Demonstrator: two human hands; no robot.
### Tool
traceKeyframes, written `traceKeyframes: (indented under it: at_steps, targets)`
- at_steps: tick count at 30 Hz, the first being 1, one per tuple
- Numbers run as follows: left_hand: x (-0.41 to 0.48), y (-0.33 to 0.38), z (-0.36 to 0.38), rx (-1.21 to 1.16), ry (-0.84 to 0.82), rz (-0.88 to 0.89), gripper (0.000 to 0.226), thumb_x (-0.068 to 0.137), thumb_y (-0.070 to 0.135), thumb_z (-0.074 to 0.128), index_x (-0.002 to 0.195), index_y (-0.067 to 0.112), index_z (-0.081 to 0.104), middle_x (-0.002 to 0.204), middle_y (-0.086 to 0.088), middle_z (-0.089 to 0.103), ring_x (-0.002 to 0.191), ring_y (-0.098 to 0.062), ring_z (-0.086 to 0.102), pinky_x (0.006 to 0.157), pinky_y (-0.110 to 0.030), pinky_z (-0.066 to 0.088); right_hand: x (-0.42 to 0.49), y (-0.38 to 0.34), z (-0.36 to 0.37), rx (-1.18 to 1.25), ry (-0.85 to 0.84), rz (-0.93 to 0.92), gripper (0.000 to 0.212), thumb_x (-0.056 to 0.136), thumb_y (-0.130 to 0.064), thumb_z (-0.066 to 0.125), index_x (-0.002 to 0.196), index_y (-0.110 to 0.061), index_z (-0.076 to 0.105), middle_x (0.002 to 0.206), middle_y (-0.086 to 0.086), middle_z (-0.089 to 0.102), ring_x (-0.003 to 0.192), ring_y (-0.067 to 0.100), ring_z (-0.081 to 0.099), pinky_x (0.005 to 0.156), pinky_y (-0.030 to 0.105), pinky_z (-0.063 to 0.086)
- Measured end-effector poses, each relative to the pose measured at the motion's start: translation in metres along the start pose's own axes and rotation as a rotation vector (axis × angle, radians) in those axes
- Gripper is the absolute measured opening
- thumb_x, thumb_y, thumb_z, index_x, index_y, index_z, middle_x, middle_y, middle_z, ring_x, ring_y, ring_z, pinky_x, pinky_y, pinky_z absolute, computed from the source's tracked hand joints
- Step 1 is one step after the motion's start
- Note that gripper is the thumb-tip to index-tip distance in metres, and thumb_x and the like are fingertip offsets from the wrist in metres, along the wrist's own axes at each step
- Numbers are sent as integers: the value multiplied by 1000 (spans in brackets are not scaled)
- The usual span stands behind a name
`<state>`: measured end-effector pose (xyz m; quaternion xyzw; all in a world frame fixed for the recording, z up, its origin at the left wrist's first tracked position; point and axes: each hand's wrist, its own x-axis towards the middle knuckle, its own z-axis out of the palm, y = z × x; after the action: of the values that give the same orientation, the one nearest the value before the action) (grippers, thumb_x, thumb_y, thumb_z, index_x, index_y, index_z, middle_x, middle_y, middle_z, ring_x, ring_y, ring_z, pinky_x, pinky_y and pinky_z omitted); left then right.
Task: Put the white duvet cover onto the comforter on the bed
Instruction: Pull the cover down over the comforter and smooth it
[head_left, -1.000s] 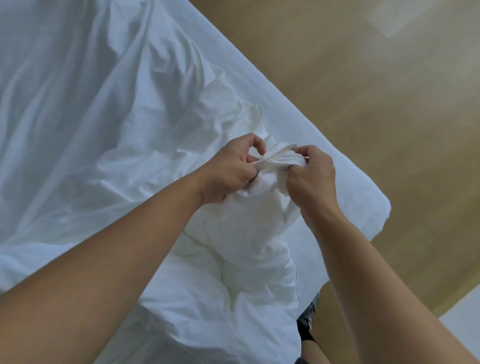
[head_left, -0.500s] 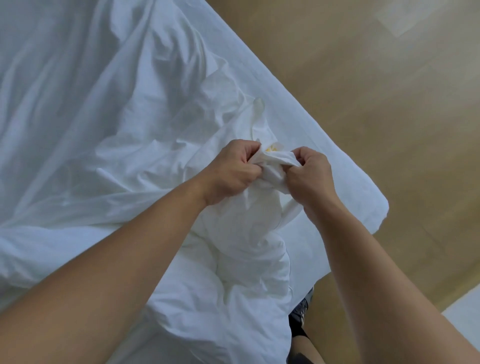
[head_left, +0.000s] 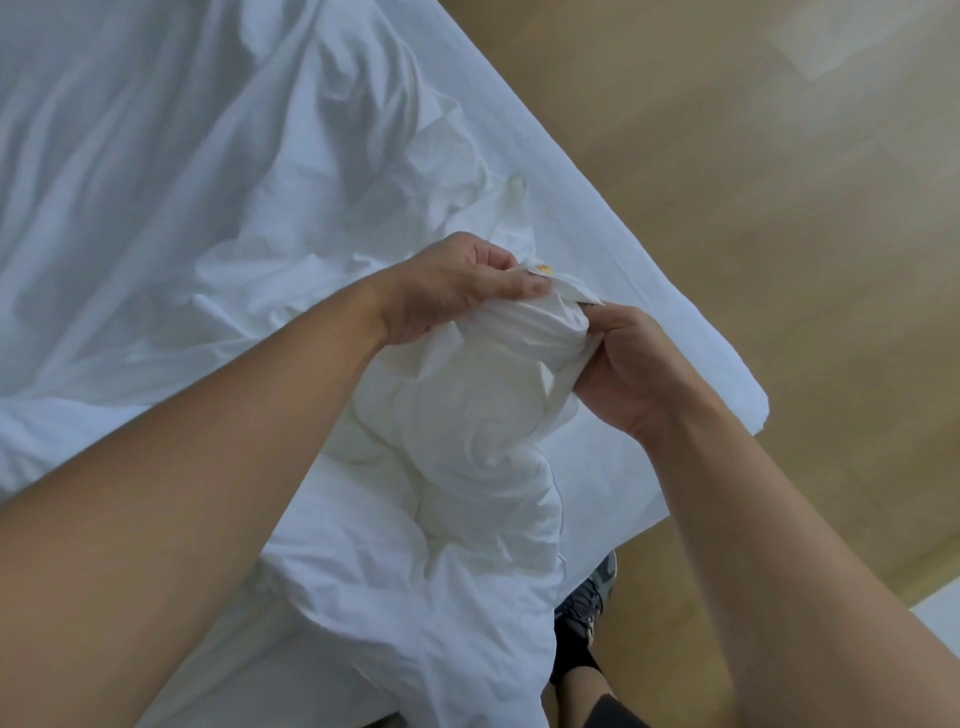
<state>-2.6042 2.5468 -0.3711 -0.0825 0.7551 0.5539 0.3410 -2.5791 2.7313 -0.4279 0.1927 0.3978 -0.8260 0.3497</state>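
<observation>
Head view: bed (head_left: 701, 322) fills left side, corner jutting over wooden floor (head_left: 779, 208). White duvet cover (head_left: 208, 208) sprawls rumpled across it. Puffy comforter (head_left: 483, 431) bunched near bed corner, between both forearms. Left hand (head_left: 457, 286) curled tight on top of bunched corner, thumb pressing fabric. Right hand (head_left: 628, 358) grips same bunch from right, fingers wrapped round. Shoe (head_left: 587, 597) on floor beside bed edge. Tiny yellow mark (head_left: 544, 268) at left fingertips.

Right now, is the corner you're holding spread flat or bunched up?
Bunched. The left hand and right hand grip the corner as a twisted wad near the bed edge. What is inside it, cannot tell.
</observation>
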Motion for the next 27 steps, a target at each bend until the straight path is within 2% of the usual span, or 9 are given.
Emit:
traceKeyframes:
  at_steps: [2, 4, 7, 10, 14, 16, 21, 24, 27]
  targets:
    - [0, -3, 4, -55, -38, 6, 20, 94, 22, 70, 87, 5, 64, 86, -11, 59, 78, -22, 55, 72, -30, 45, -3, 3, -5, 17, 11, -17, 42, 89, 4, 49, 129, 10, 60, 134, 29, 60, 125, 39, 60, 110, 46, 46]
    - [-1, -8, 6, -136, -32, 16, 17, 94, 18, 68, 98, 1, 65, 95, -14, 60, 86, -25, 57, 79, -32, 47, -4, 8, -6, -81, 111, -62, 29, 92, 0, 57, 118, 8, 66, 114, 24, 69, 105, 34, 67, 96, 43, 52]
    - [-6, -16, 7, -272, -57, 17, 23, 92, 10, 69, 111, -1, 63, 104, -18, 62, 95, -28, 61, 91, -38, 49, -3, 11, -5, -373, 321, -166, 5, 90, -10, 70, 93, -6, 70, 87, 13, 67, 82, 27, 62, 76, 40, 49]
    - [-10, -21, 12, -577, -182, 35, 17, 88, -1, 58, 99, 10, 53, 95, -11, 61, 85, -23, 63, 81, -32, 53, -5, 12, 0, -366, 324, -177, 8, 90, -10, 70, 91, -3, 73, 86, 14, 70, 79, 26, 63, 74, 41, 51]
    - [-16, -32, 20, -758, -213, 114, 34, 81, -1, 45, 114, 4, 48, 99, -13, 60, 89, -26, 61, 82, -35, 54, -7, 14, 15, -218, 194, -96, 16, 96, -2, 59, 103, -2, 73, 99, 17, 76, 88, 28, 71, 82, 41, 59]
    - [-16, -36, 22, -707, -110, 115, 24, 83, -3, 52, 107, 3, 54, 96, -11, 66, 85, -24, 66, 78, -33, 56, -7, 14, 19, -73, 142, -40, 24, 97, 2, 51, 111, -1, 71, 108, 16, 75, 100, 29, 72, 87, 38, 59]
    - [3, -31, 32, -34, 407, 49, 30, 91, -9, 49, 82, 20, 54, 82, -8, 60, 72, -20, 53, 57, -25, 41, -19, 18, 16, 308, -62, 46, 48, 92, 4, 42, 139, 5, 54, 141, 23, 57, 131, 32, 57, 115, 42, 41]
    - [10, -23, 36, 109, 463, 66, 31, 84, -5, 40, 77, 22, 52, 75, 2, 54, 68, -15, 48, 51, -21, 38, -28, 20, 11, 297, -204, 71, 52, 91, -1, 45, 142, 6, 50, 144, 23, 53, 132, 32, 54, 118, 41, 38]
    - [6, -24, 38, 154, 474, 92, 25, 82, -4, 42, 78, 20, 50, 75, 2, 50, 72, -17, 46, 61, -27, 38, -32, 15, 6, 146, -258, 74, 51, 98, -20, 51, 141, 6, 52, 142, 27, 51, 129, 35, 54, 116, 44, 39]
